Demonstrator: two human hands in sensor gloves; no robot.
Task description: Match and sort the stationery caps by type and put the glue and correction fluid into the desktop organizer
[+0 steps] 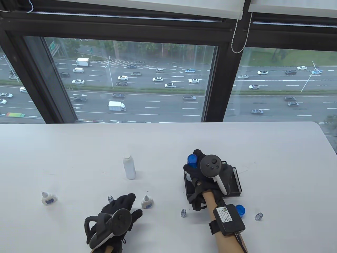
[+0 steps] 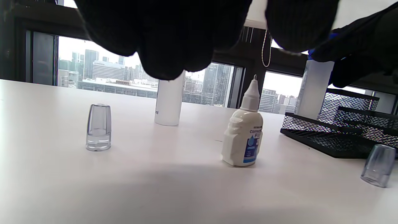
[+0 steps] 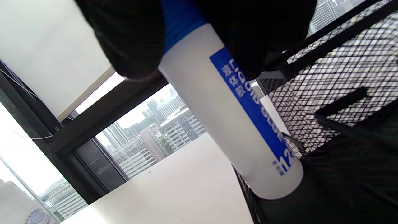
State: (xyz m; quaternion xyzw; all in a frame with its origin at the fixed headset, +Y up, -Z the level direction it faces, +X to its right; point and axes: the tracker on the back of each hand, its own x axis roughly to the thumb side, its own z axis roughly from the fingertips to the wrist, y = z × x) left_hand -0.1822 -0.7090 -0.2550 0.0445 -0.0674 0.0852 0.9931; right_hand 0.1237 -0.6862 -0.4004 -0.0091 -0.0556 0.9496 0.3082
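My right hand (image 1: 196, 164) grips a white glue bottle (image 3: 236, 118) just under its blue cap (image 1: 192, 159). The bottle is tilted, with its lower end inside the left part of the black mesh organizer (image 1: 237, 181). My left hand (image 1: 129, 203) hovers low over the table with straight fingers and holds nothing. It is between a clear cap (image 1: 110, 198) and an uncapped correction fluid bottle (image 1: 147, 202). A second uncapped correction fluid bottle (image 1: 48, 198) stands far left. An uncapped white glue bottle (image 1: 129, 167) stands behind my left hand.
A loose blue cap (image 1: 241, 210) and two more clear caps (image 1: 183, 212) (image 1: 258, 216) lie in front of the organizer. The white table (image 1: 79, 147) ends at a window along its far edge.
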